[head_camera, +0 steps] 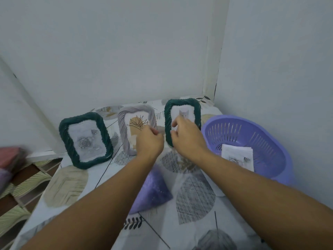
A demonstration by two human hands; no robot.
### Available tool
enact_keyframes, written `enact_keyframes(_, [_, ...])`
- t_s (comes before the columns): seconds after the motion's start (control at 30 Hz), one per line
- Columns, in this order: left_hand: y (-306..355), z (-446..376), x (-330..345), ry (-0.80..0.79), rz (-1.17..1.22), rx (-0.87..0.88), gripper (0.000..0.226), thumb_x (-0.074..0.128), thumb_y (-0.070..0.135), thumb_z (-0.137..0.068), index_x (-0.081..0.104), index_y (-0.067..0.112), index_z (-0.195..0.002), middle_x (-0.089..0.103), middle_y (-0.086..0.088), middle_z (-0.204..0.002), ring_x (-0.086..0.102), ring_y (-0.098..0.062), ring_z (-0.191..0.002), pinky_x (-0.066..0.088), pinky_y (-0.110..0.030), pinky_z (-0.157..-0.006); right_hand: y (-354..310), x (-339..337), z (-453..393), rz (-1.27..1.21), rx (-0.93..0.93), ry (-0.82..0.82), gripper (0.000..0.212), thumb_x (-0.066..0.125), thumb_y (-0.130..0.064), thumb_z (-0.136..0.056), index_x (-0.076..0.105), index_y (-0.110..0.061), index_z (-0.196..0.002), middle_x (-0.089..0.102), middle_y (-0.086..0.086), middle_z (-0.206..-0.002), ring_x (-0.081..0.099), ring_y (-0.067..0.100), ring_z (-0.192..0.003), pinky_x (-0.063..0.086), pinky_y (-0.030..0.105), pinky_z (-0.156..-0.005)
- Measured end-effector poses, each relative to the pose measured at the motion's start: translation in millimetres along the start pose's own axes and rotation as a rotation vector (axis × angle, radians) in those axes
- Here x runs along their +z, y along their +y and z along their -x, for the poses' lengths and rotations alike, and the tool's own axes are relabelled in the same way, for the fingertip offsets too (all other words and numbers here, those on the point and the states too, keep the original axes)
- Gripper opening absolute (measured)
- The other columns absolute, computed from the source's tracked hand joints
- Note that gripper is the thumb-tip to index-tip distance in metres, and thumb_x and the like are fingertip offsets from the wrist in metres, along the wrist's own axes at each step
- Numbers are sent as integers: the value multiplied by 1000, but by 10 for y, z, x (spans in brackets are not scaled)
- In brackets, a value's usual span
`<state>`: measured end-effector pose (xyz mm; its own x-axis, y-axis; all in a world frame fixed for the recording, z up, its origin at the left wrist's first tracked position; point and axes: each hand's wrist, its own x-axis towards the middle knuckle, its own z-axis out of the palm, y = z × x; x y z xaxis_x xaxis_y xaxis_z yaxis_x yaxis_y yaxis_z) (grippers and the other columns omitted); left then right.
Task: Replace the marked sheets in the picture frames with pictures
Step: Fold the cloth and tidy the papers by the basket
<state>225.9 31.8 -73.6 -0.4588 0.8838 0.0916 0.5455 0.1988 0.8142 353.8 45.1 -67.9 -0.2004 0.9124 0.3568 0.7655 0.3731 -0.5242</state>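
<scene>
Handling: my right hand (pixel 185 136) grips the right green frame (pixel 182 121) at its lower left edge, thumb across the front
Left hand: my left hand (pixel 149 139) has curled fingers between the grey frame (pixel 137 129) and the right green frame; whether it pinches anything I cannot tell
Frames: three stand leaning on the table (pixel 72 186) near the wall, the left green frame (pixel 86 139) well apart from my hands
Contents: rose, leaf drawing and cat picture show in the frames
Weight: light, I judge; one hand tips a frame easily
Stiffness: ribbed border looks rigid and gives grip; hold there
Fragility: front pane may smudge or crack; keep fingers off it
Sheets: thin papers (pixel 237 156) lie in the basket (pixel 252 127); they will bend, so lift by an edge
</scene>
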Motion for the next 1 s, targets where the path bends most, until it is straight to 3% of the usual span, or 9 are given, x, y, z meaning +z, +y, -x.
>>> enact_keyframes(0.1, [-271, 99, -262, 3, -118, 33, 7, 64, 16, -94, 58, 18, -91, 65, 0, -89, 63, -19, -85, 48, -31, -66, -124, 138, 198, -68, 93, -145, 12, 52, -28, -102, 50, -18, -107, 60, 0, -87, 59, 24, -81, 48, 38, -67])
enact_keyframes(0.17, [-435, 168, -433, -27, -209, 34, 12, 65, 24, -95, 57, 17, -90, 64, -1, -86, 62, -20, -81, 44, -30, -61, -170, 224, 314, -99, 212, -248, 19, 55, -36, -100, 49, -21, -110, 59, -1, -97, 59, 23, -88, 46, 37, -72])
enact_keyframes(0.3, [-741, 291, -692, -166, -428, -22, 21, 68, 36, -93, 53, 22, -94, 63, -3, -89, 61, -23, -82, 43, -31, -66, -213, 390, 506, -81, 340, -358, 31, 62, -46, -97, 51, -20, -110, 58, -2, -102, 54, 19, -92, 39, 34, -72])
enact_keyframes(0.43, [-982, 363, -838, -314, -597, -131, 56, 61, 58, -92, 62, 7, -115, 66, -10, -99, 63, -29, -92, 42, -32, -67, -221, 552, 638, -110, 410, -424, 43, 66, -51, -92, 55, -18, -116, 58, -1, -110, 54, 19, -97, 39, 33, -70])
enact_keyframes(0.57, [-1031, 531, -892, -375, -525, -185, 57, 62, 52, -94, 58, 6, -127, 65, -14, -123, 62, -29, -110, 46, -31, -79, -253, 656, 746, -72, 422, -448, 43, 74, -46, -86, 60, -16, -114, 63, 3, -111, 60, 22, -100, 46, 34, -76])
enact_keyframes(0.67, [-1060, 580, -895, -386, -383, -245, 49, 74, 45, -85, 60, 6, -112, 65, -9, -105, 62, -26, -93, 47, -29, -69, -283, 695, 796, -64, 418, -430, 28, 77, -39, -85, 66, -14, -88, 68, 3, -87, 66, 21, -83, 55, 37, -73])
enact_keyframes(0.77, [-1076, 637, -884, -389, -204, -349, 52, 82, 34, -79, 62, 2, -114, 59, -6, -85, 57, -20, -71, 42, -22, -53, -315, 717, 844, -87, 437, -422, 25, 76, -33, -85, 64, -14, -73, 68, 6, -78, 68, 26, -79, 55, 40, -70])
enact_keyframes(0.87, [-1061, 698, -853, -384, -91, -408, 42, 79, 21, -86, 60, 1, -117, 57, -7, -81, 54, -15, -64, 37, -21, -45, -361, 731, 876, -103, 430, -430, 18, 69, -30, -89, 64, -15, -82, 68, 5, -86, 67, 25, -83, 57, 42, -75])
enact_keyframes(1.0, [-1000, 733, -845, -443, -12, -430, 28, 69, 14, -93, 65, 0, -117, 60, -8, -82, 58, -19, -70, 44, -25, -55, -427, 725, 882, -194, 428, -401, 10, 61, -28, -96, 58, -18, -95, 63, 3, -96, 60, 22, -88, 48, 37, -73])
